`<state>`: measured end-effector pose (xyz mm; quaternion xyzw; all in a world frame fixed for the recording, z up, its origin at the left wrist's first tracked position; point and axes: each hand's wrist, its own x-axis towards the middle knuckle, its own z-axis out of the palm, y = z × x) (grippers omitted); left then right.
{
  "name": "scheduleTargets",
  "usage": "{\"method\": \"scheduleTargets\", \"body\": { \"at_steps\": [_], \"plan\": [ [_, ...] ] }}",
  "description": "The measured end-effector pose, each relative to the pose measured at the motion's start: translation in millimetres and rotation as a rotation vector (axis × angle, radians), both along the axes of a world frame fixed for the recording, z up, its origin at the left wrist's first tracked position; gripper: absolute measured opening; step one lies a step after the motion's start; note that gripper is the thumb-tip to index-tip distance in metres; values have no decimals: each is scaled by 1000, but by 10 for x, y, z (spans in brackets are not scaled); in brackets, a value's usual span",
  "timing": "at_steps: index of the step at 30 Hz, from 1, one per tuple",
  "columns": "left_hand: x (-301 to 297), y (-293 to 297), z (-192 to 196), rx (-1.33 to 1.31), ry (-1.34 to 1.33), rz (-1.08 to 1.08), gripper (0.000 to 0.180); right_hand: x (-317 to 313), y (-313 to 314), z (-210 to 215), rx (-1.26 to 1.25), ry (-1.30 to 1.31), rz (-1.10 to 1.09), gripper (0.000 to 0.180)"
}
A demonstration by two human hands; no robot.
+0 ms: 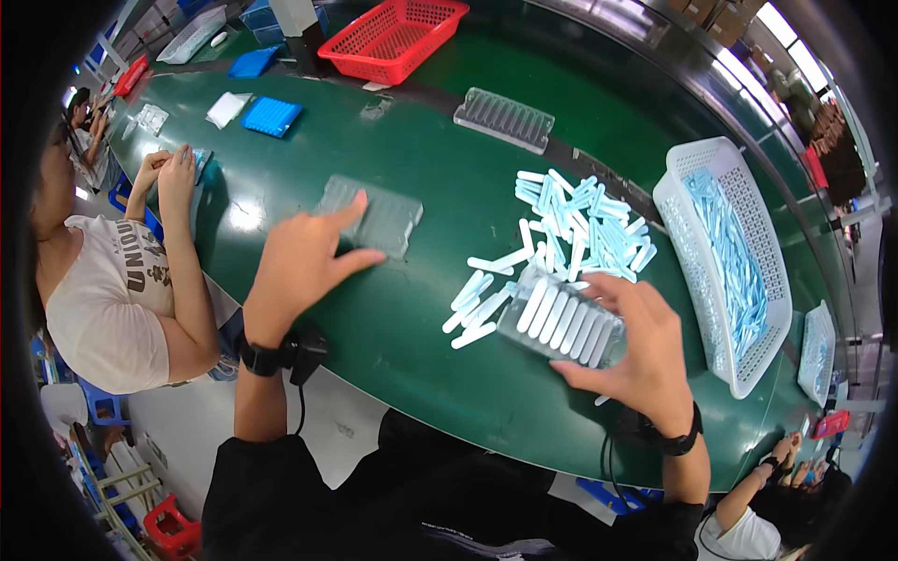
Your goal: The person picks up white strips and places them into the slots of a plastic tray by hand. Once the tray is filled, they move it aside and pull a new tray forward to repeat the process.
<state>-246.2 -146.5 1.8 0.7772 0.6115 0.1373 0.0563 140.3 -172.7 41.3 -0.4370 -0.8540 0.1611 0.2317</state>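
- My left hand (301, 266) lies flat on the green table (412, 327), fingers spread, index and thumb tips touching the near edge of an empty clear plastic tray (372, 217).
- That empty tray sits on the table just ahead of my left hand, well apart from the loose pile.
- My right hand (638, 351) grips a filled clear tray (564, 323), thumb along its near side and fingers curled over the far edge; grip is closed on it.
- Filled tray holds a row of pale white-blue sticks lying side by side in its grooves, tilted a little toward me.
- It hovers at the near edge of the loose pile of sticks (575, 224), with a few strays (477, 304) scattered to its left.
- White slotted basket (725, 262) to the right holds more of the same sticks.
- Another clear ribbed tray (505, 119) rests farther back, and a red basket (395, 37) beyond it.
- Blue blocks (272, 116) lie far left on the table.
- A co-worker in a pale shirt (108, 299) sits at my left, both hands on something small at the table's edge; I cannot tell what.
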Motion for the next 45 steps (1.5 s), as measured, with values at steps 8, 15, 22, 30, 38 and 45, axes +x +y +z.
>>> {"method": "scheduleTargets", "body": {
  "at_steps": [8,15,22,30,38,45],
  "plan": [
    [131,-675,-21,79,69,68,65,-643,923,414,114,88,-5,69],
    [207,-1146,-9,-19,-81,-12,65,-2167,1720,-113,146,-126,207,70],
    [543,-1269,-101,14,-102,-81,67,-2959,1974,-363,38,-186,138,80],
    [829,-1140,-192,38,-190,-274,64,-2476,2030,-35,206,-111,228,62],
    [988,-1079,-102,-27,-161,-381,58,-1222,799,1213,212,280,474,38],
    [1072,-941,-411,220,-153,-522,53,-445,-263,1433,147,52,474,20]
  ]
}}
